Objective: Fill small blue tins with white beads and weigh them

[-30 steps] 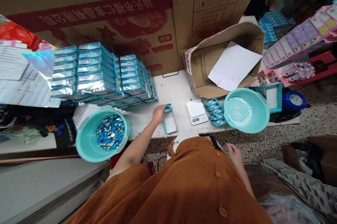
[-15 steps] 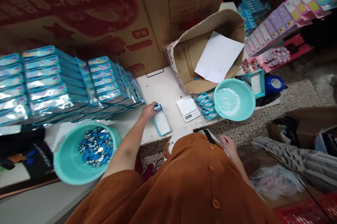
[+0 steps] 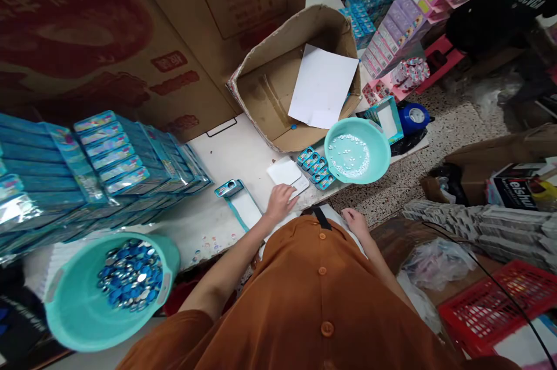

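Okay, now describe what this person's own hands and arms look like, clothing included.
Both the left hand and the right hand are ungloved, and both forearms are uncovered, with no watch or bracelet visible. The left sleeve is rust-brown and short, matching the shirt with its round buttons in the same colour. Any rings would be too small to make out.

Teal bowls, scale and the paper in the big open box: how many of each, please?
Teal bowl with shiny gems: 1
Teal bowl with little white bits: 1
White scale: 1
White paper sheet in the open carton: 1
Total: 4
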{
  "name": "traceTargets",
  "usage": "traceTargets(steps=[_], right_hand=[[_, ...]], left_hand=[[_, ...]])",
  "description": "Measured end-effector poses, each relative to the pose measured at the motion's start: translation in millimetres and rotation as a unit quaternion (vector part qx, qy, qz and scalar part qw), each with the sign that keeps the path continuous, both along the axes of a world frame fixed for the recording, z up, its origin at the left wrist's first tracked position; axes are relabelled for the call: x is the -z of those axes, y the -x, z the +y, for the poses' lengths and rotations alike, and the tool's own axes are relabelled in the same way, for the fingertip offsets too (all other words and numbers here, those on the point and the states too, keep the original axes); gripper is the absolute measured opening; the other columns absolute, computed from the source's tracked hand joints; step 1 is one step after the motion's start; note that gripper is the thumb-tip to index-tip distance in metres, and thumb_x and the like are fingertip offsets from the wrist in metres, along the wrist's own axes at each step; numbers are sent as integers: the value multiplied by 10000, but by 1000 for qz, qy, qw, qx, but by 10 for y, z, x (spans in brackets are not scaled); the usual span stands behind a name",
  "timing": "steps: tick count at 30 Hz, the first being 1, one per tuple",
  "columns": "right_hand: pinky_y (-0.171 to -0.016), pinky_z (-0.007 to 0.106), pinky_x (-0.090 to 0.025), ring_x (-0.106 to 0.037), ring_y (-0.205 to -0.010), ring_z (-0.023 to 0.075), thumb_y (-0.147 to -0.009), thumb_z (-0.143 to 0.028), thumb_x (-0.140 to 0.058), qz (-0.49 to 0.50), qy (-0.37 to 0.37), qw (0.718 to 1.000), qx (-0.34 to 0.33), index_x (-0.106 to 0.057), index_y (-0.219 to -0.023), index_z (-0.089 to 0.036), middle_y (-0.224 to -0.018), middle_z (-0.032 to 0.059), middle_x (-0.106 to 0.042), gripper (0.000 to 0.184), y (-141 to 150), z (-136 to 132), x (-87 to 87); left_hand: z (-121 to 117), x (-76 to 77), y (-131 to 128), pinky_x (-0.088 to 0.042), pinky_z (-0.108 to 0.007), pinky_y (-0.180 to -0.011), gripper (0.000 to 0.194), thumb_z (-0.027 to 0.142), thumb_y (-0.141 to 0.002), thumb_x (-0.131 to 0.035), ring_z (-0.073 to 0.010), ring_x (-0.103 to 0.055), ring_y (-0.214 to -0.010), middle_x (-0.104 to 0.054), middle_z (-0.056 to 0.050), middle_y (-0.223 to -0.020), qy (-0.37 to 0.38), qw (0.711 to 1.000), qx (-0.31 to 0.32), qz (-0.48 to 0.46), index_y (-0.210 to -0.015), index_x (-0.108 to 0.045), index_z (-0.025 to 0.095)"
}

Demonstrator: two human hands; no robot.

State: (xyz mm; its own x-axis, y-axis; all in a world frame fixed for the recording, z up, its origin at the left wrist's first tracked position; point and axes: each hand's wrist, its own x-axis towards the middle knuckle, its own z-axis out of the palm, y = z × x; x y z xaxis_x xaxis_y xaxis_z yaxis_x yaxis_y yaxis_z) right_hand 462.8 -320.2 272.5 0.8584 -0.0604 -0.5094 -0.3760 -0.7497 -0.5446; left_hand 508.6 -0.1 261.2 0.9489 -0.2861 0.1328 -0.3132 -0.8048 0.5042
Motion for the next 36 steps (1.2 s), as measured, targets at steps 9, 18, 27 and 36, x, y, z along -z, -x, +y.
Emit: traceTargets(steps=[9,18,27,36], right_hand=[[-761,315,-457,-624,-789,223,-827,-515,-387,-29,-16,998,51,-682,-867,-185,-840,81,-701,444,250,-313,-54],[-744,303,-453,-630,-799,224,-824,-518,-377,15,11,996,90,-688,-868,-189,-869,73,-711,454,656,-518,-92],[-754,322,-460,-631,-792,235,-823,-521,-381,29,3,996,85,-679,-901,-199,-851,75,-710,446,545,-589,-8],[-763,331,-463,-636,-827,239,-838,-513,-384,18,-12,998,61,-674,-967,-197,-913,85,-709,448,305,-537,38]], left_hand=[[-1126,50,-510,-368,-383,-834,547,383,-838,-581,-278,-483,-1027,-557,-130,-1107,-138,979,145,30,-1317,-436,163],[-1467,290,-439,-378,-404,-884,185,138,-882,-450,-253,-460,-1117,-523,-120,-1205,-146,977,149,39,-999,-590,173],[-891,45,68,-450,-354,-859,178,289,-918,-442,-207,-532,-1058,-556,-94,-1199,-28,986,138,83,-1020,-565,210],[14,-21,-275,-447,-342,-749,300,395,-905,-461,-243,-584,-901,-611,-115,-991,-94,984,-126,85,-1114,-491,182]])
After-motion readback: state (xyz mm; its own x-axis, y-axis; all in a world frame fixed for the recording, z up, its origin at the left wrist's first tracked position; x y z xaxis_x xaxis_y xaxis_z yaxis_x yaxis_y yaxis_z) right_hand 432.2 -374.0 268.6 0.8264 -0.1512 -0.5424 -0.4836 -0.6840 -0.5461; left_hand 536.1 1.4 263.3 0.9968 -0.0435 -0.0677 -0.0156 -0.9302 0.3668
